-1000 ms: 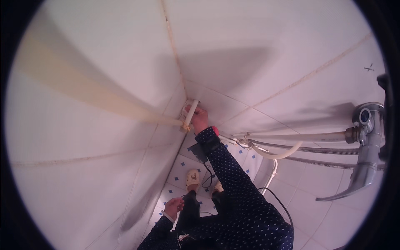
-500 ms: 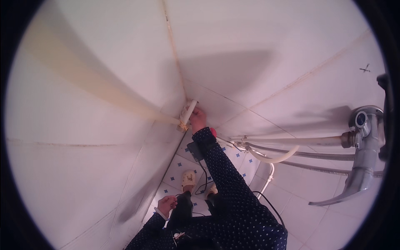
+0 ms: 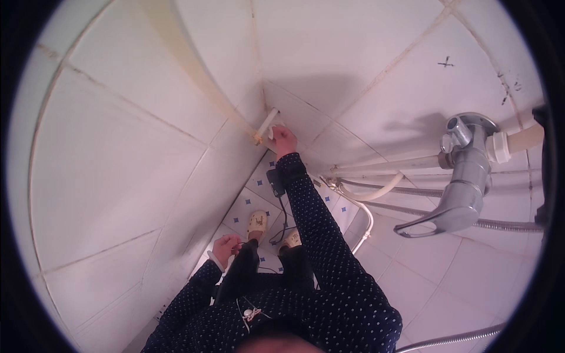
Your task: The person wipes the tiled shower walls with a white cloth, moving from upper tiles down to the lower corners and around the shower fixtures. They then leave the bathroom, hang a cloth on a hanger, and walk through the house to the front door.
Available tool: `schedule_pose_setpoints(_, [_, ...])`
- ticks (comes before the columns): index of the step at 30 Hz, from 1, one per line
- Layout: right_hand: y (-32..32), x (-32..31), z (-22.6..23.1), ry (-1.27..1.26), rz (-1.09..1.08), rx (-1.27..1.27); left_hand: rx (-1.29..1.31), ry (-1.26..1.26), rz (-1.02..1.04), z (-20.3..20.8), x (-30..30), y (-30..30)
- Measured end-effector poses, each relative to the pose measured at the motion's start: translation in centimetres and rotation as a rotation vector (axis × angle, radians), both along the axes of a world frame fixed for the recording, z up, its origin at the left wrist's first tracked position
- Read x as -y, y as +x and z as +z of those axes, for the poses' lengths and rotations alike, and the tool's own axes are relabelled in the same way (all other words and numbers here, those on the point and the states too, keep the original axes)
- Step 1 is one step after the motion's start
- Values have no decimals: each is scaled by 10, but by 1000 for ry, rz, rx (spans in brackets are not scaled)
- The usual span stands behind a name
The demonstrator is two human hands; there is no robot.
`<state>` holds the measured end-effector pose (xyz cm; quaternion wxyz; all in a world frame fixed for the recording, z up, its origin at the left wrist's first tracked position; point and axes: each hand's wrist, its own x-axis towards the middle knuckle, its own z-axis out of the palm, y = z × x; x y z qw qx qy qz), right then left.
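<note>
In the tiled corner my right hand (image 3: 285, 140) reaches out, its fingers closed on a small white wad (image 3: 271, 132), tissue or cloth. The wad is beside a short white pipe (image 3: 268, 122) that comes out of the wall by the corner. Next to that pipe, a long cream pipe (image 3: 203, 76) runs down to a joint with a yellowish fitting (image 3: 258, 139). Low by my legs, my left hand (image 3: 226, 248) has its fingers curled in. Whether anything is inside them I cannot make out.
A chrome mixer tap (image 3: 462, 188) juts from the right wall, with metal hoses (image 3: 406, 189) and a curved cream tube (image 3: 376, 195) nearby. A black box (image 3: 275, 181) with a cable hangs above the floor tiles (image 3: 259, 187). My light clogs (image 3: 256, 222) stand below.
The view has shifted, showing more of the tap and wall. My right hand has drawn slightly away from the short pipe, and the white wad shows at its fingers. My left hand remains low.
</note>
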<state>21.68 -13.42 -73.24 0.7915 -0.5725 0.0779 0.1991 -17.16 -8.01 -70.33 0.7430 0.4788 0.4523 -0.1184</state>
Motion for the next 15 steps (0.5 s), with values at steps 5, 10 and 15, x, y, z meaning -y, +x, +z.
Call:
schedule_pose_setpoints(5, [-49,55,16,109,-46,45,-1,12,169,46,-2,-33])
schedule_pose_setpoints(10, [-109,21,103,67,88,316,-107,76,359,104,18,-106])
schedule_pose_setpoints(15, [-167,-56,167,-142,80,706,-193,61,532,137,40,-182])
